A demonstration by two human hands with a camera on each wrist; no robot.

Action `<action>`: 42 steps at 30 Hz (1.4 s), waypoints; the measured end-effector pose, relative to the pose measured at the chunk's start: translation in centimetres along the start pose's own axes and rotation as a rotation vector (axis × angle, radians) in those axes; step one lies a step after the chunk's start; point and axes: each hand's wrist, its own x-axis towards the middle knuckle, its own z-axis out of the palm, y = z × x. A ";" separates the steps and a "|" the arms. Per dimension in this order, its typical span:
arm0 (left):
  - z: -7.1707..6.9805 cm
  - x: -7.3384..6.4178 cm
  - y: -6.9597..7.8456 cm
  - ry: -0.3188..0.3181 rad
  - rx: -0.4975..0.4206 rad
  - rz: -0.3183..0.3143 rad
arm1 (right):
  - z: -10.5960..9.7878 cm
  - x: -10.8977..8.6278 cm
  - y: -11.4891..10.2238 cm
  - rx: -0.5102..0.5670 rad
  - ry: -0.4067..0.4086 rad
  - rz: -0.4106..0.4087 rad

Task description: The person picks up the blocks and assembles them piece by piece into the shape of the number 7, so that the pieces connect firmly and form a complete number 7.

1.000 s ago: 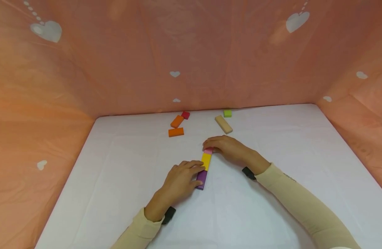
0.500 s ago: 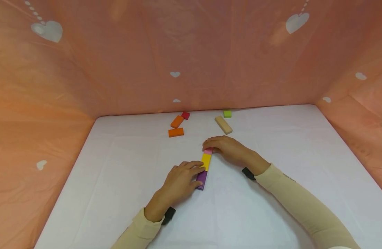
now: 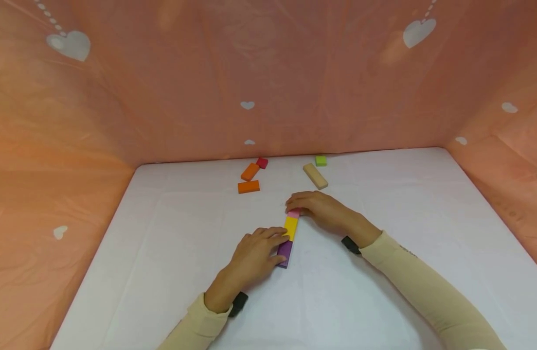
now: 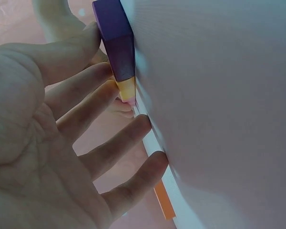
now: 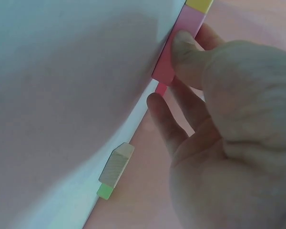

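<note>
A purple block [image 3: 284,253], a yellow block [image 3: 291,228] and a pink block [image 3: 293,214] lie end to end in a straight row on the white cloth. My left hand [image 3: 255,256] rests along the row's left side, thumb at the purple block and index and middle fingertips at the yellow one. In the left wrist view its ring and little fingers extend down to the cloth. At the far end my right hand [image 3: 320,208] pinches the pink block, with the thumb [image 5: 183,45] on its near side and fingers behind. The pink block's far end shows deeper red in the right wrist view.
Two orange blocks [image 3: 248,187] lie beyond the row to the left, with a red block [image 3: 262,163] touching one. A plain wooden block [image 3: 315,176] and a small green block [image 3: 321,161] are at the back. Peach fabric [image 3: 273,73] encloses the table's back and sides.
Both hands and the row of blocks hold practically the same positions. The whole head view has shifted very slightly.
</note>
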 end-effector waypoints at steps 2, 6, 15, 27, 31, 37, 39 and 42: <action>0.0 0.0 0.0 -0.001 0.002 -0.001 | 0.0 0.0 0.0 -0.001 -0.002 0.000; 0.0 0.0 0.0 0.002 0.011 -0.005 | 0.0 0.1 0.1 -0.001 0.001 -0.003; -0.2 -0.1 0.2 -0.010 0.001 -0.005 | -0.2 -0.1 -0.2 0.029 -0.015 0.005; -0.2 0.0 0.3 -0.028 0.015 -0.015 | -0.2 -0.2 -0.2 0.017 -0.021 0.024; -0.2 -0.1 0.2 -0.026 0.016 -0.014 | -0.2 -0.2 -0.2 0.020 -0.021 0.017; -0.3 -0.1 0.1 -0.036 0.007 -0.006 | -0.1 -0.1 -0.3 0.021 -0.024 0.000; -0.3 -0.2 0.0 -0.038 0.005 -0.002 | -0.1 0.0 -0.3 0.017 -0.020 -0.010; -0.5 -0.2 -0.1 -0.034 0.006 0.001 | -0.1 0.1 -0.3 0.008 -0.009 -0.028</action>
